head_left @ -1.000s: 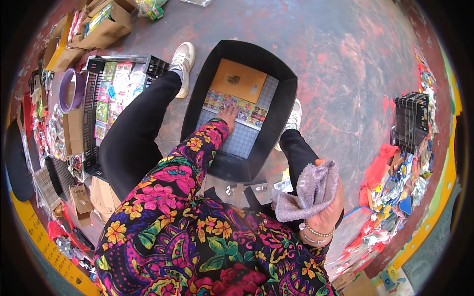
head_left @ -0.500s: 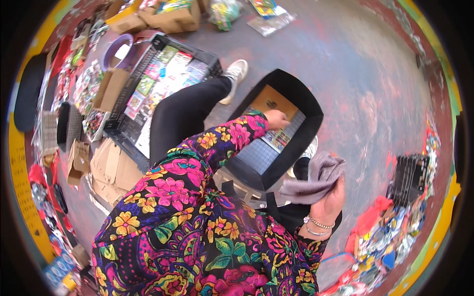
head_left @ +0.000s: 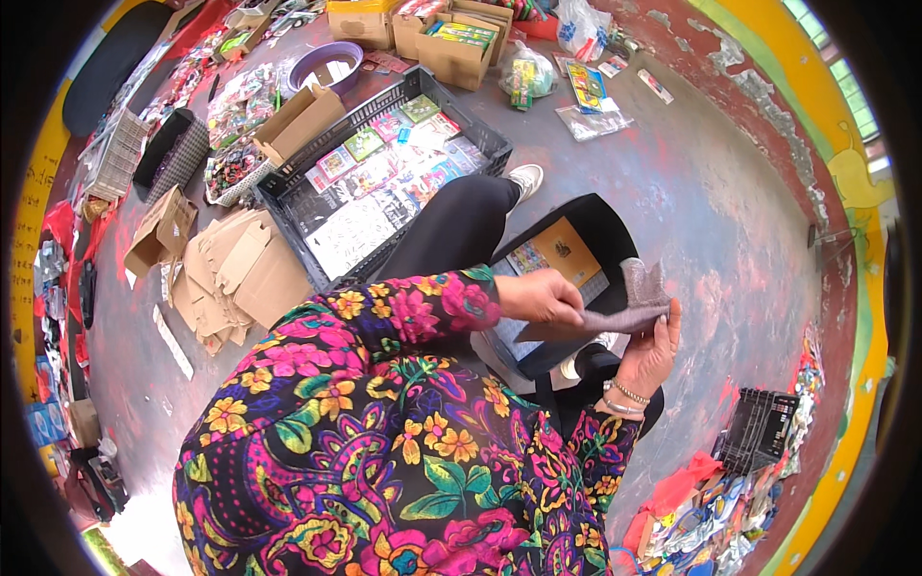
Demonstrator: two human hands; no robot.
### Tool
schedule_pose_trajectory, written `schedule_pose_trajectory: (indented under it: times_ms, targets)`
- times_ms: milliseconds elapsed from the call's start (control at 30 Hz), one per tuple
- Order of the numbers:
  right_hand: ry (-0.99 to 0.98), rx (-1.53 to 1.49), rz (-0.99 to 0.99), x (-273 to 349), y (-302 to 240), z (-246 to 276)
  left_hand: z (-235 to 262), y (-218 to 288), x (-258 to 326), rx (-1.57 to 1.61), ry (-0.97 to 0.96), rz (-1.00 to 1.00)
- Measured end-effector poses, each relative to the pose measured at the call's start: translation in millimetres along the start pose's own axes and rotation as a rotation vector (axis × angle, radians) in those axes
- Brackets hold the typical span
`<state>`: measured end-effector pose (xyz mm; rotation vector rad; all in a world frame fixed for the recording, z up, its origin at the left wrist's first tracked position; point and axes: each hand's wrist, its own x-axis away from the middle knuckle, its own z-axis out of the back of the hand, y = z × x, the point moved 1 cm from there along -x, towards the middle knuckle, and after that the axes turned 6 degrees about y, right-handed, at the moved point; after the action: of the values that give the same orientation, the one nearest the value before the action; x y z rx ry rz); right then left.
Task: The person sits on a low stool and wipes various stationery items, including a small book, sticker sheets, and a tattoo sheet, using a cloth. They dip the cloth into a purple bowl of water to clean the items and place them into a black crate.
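My left hand (head_left: pixel 543 296) is closed on one edge of a grey-mauve cloth (head_left: pixel 629 315). At the cloth's other side, my right hand (head_left: pixel 650 353), with bracelets at the wrist, grips it between thumb and fingers. The cloth is stretched between both hands, over the near end of an open black box (head_left: pixel 615 226). Inside this box lie an orange sheet (head_left: pixel 560 250) with a dark print, small colourful picture cards (head_left: pixel 526 257) and a bluish-grey patterned surface. The cloth and my left hand hide part of the box.
Left of my leg stands a black plastic crate (head_left: pixel 471 120) of packaged items. Flattened cardboard (head_left: pixel 235 274) lies beside it. Behind are a purple basin (head_left: pixel 305 69) and cardboard boxes (head_left: pixel 451 60). Another black crate (head_left: pixel 757 430) sits at right by heaped goods.
My left hand has come out of the black box and taken hold of the cloth, which my right hand held bunched before. The cloth is now spread wider. The whole view has shifted.
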<state>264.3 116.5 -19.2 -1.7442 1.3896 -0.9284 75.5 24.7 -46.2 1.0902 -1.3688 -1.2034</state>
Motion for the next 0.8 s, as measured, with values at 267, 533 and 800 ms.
schedule_pose_trajectory:
  times_ms: [267, 533, 800]
  targets:
    - [0.045, 0.344, 0.132, -6, 20, -11, 30, 35, 24, -0.388, 0.565, -0.543]
    - [0.062, 0.495, 0.402, 14, 32, -21, -17, 100, -4, -0.697, 0.267, -0.522]
    - [-0.156, 0.961, 0.554, 40, 43, -41, -93, 51, 2, -0.715, -0.072, -0.688]
